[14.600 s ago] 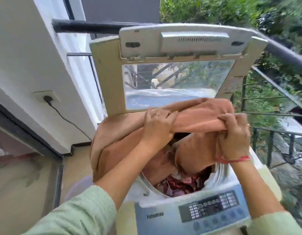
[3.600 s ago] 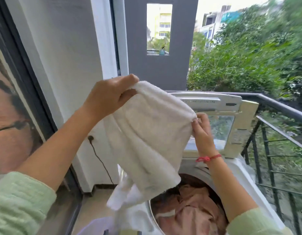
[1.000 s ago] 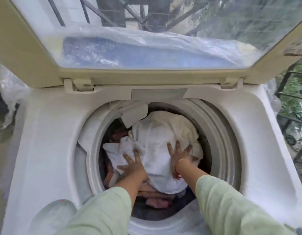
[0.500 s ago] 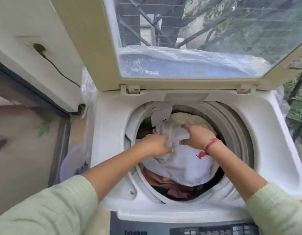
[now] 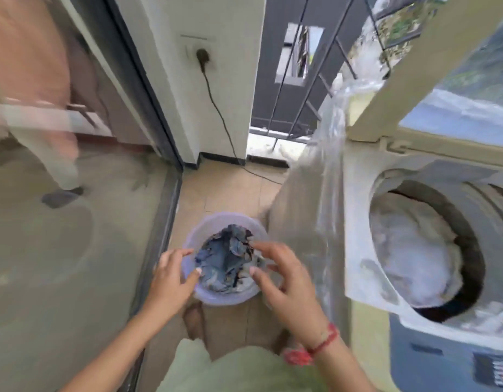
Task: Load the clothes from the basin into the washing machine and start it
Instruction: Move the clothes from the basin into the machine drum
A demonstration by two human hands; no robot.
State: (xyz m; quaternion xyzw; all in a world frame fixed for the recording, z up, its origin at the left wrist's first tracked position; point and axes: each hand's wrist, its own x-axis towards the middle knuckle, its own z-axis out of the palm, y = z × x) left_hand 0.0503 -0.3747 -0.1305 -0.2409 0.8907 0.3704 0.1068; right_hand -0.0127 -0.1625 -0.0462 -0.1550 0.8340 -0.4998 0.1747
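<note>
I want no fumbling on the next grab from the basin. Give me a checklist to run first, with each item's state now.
1. Clothes in the basin: ok, a blue garment lies inside.
2. Hands free: ok, left hand and right hand are open over the basin, holding nothing.
3. Lid up: ok, it stands open.
4. Room in the drum: cannot tell, a white towel fills much of the opening.
5. Plug in the wall socket: ok.

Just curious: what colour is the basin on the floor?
The basin is pale lilac, clearest in the head view.
</note>
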